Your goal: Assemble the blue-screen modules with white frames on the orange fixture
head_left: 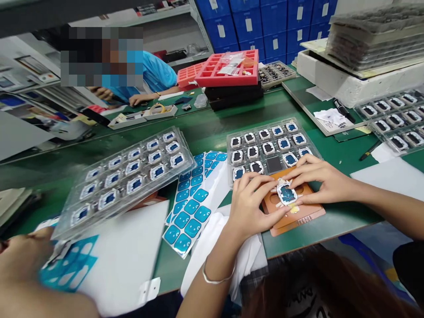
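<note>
Near the front edge of the green tabletop (pixel 341 223), the left hand (pixel 251 203) and right hand (pixel 314 180) pinch 1 white-rimmed case (pixel 286 194) from opposite sides, fingers narrowed, over an orange plate (pixel 309 214). Fingertips hide parts of its rim. Front left, another person's hand (pixel 28 254) is blurred and cut off.
</note>
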The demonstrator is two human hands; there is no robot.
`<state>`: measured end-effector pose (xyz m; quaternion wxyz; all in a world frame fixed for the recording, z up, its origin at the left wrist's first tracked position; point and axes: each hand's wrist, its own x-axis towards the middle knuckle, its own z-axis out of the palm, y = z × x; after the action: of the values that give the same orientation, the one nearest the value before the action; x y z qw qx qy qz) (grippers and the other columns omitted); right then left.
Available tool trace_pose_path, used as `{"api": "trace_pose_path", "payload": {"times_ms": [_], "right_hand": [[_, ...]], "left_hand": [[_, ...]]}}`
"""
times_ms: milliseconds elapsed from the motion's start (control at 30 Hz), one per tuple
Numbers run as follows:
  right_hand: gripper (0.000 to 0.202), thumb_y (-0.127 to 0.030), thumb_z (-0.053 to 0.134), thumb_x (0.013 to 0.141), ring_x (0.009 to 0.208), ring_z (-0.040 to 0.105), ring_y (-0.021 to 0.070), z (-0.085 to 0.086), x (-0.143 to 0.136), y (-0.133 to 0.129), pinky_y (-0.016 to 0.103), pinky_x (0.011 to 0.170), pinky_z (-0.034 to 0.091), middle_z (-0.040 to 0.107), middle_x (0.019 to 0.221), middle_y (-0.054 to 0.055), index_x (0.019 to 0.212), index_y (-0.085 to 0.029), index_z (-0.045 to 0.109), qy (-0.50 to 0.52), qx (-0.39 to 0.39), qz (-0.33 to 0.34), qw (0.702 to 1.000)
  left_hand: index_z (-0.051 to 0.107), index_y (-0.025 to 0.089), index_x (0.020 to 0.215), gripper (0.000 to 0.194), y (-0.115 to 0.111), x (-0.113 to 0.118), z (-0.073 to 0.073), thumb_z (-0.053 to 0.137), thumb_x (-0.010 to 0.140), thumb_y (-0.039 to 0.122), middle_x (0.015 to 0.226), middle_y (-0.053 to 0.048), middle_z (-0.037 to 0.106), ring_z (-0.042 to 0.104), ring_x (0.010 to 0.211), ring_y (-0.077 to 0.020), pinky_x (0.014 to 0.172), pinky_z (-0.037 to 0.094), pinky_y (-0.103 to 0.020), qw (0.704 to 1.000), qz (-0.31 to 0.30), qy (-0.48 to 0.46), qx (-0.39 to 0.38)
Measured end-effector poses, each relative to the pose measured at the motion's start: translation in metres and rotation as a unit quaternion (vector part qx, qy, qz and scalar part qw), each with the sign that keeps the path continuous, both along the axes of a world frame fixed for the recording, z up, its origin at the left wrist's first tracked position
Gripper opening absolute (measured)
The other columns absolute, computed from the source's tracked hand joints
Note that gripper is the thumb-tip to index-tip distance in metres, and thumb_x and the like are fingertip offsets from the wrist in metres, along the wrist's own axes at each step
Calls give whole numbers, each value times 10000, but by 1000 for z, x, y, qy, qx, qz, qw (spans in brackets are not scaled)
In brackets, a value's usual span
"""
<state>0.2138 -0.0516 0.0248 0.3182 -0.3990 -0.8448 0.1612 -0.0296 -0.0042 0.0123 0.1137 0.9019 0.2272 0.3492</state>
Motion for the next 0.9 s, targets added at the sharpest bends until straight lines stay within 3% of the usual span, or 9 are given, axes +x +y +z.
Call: {"api": "trace_pose_path", "payload": {"times_ms": [300,433,567,700,800,900], "right_hand": [[190,-408,698,880,980,520,253,-2,-4,0,427,860,469,724,1083,61,914,-231,754,-20,26,16,999],[247,-414,685,875,977,524,247,1,-6,-1,407,846,477,714,1039,64,1032,-225,711,-5,25,6,1000],[333,-396,728,814,961,545,235,-3,-6,-1,375,805,502,633,994,80,1074,-209,638,38,2,-6,999],[426,-395,784,763,975,609,200,-11,-2,5,349,868,537,575,1037,61,1077,-203,569,144,-89,14,985],[482,-404,801,746,1026,641,216,-16,2,13,364,925,527,605,1082,69,1095,-201,539,207,-147,8,967],[485,-449,783,753,1027,652,242,-21,4,24,391,912,524,644,1068,78,1082,-200,529,246,-150,-66,955]], "left_hand": [[680,209,1000,393,0,1,-5,771,756,503,1143,-80,665,513,1087,-288,929,426,-512,997,-1,16,-70],[680,224,1052,376,1,2,-6,756,787,480,1138,-76,651,495,1099,-270,969,415,-493,994,-29,-39,-94],[585,310,1313,584,1,1,-9,698,806,577,1338,-86,532,426,1206,-283,1055,356,-503,991,-66,-23,-110],[428,310,1459,776,1,2,-12,657,801,649,1434,-109,453,368,1244,-314,1069,317,-521,994,-47,22,-99],[508,257,1383,569,2,0,-11,559,908,567,1290,-104,586,438,1153,-285,996,350,-481,999,4,-15,-52],[651,224,1135,279,4,-2,-5,450,997,361,1076,-56,704,523,1023,-235,902,366,-430,999,-40,-26,-5]]}}
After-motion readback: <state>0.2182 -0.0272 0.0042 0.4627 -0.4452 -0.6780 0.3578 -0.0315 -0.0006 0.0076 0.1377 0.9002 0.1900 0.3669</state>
